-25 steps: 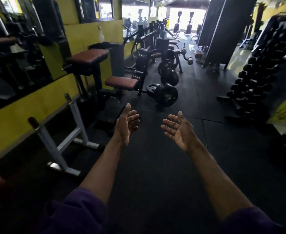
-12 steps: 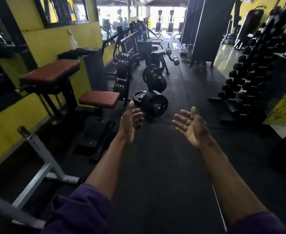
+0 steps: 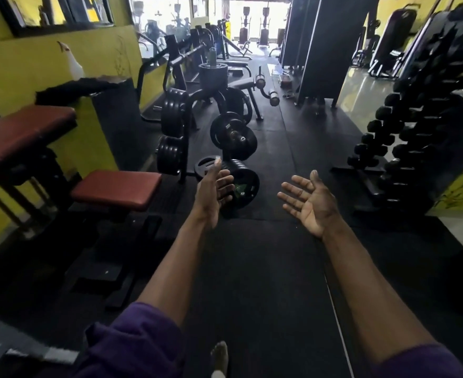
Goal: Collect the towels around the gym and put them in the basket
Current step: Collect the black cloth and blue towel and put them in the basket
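Closer now sits the barbell. Left hand overlaps it, right hand beside it; both empty, fingers loosely apart, palms inward.

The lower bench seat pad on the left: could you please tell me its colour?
The seat pad is dark red, clearest in the head view.

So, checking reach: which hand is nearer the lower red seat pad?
Left. The left hand is just right of the lower red seat pad; the right hand is farther right.
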Available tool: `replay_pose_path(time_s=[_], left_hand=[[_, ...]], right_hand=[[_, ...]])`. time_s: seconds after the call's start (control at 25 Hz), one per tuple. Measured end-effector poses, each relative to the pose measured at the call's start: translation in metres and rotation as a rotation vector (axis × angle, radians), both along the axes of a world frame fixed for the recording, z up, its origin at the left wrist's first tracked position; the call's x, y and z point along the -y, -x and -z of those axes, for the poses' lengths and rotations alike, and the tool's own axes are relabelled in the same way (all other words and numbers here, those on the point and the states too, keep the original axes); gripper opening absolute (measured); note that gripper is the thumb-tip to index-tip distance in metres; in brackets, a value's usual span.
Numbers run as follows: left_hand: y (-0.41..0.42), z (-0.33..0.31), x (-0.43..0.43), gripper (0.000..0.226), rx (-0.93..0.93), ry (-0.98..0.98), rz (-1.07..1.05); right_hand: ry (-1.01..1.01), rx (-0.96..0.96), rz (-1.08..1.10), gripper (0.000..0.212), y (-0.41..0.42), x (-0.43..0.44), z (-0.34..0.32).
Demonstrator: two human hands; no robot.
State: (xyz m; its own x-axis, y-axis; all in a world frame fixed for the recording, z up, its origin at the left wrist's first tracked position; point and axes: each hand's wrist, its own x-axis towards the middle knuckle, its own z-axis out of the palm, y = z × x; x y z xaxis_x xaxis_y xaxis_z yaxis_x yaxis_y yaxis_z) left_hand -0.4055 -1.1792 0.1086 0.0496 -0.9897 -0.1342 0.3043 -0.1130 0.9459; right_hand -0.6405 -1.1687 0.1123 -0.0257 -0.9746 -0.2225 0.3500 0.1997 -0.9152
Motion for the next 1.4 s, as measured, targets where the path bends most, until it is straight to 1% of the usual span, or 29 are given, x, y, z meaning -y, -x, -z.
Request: replay_pose_path(time_s=[0.16, 0.4, 0.56, 0.76, 0.96, 1.12, 1.28, 1.4], left_hand=[[0.02, 0.013, 0.132, 0.068, -0.038, -0.03, 0.009], [0.076, 0.007, 0.317, 0.064, -0.035, -0.095, 0.053], [0.121, 0.016, 0.43, 0.064, -0.033, -0.088, 0.05], [0.206, 0.02, 0.57, 0.068, -0.062, -0.067, 0.0], [0.285, 0.007, 0.676, 0.065, -0.116, -0.094, -0.065], [0.338, 0.017, 0.765, 0.063, -0.137, -0.12, -0.077], [0.364, 0.028, 0.873, 0.066, -0.197, -0.127, -0.076], [0.379, 0.032, 0.969, 0.067, -0.248, -0.108, -0.053]], right_hand=[[-0.013, -0.008, 0.017, 0.053, 0.015, 0.13, 0.005], [-0.033, -0.002, 0.064, 0.051, 0.056, 0.305, 0.005], [-0.027, -0.008, 0.078, 0.054, 0.107, 0.415, 0.01], [-0.024, -0.04, 0.03, 0.056, 0.199, 0.562, 0.019], [-0.006, -0.051, 0.011, 0.054, 0.274, 0.688, 0.001], [-0.007, -0.072, -0.006, 0.053, 0.315, 0.789, 0.006], [0.003, -0.096, 0.001, 0.054, 0.351, 0.896, 0.017], [0.024, -0.103, 0.036, 0.054, 0.377, 0.992, 0.013]])
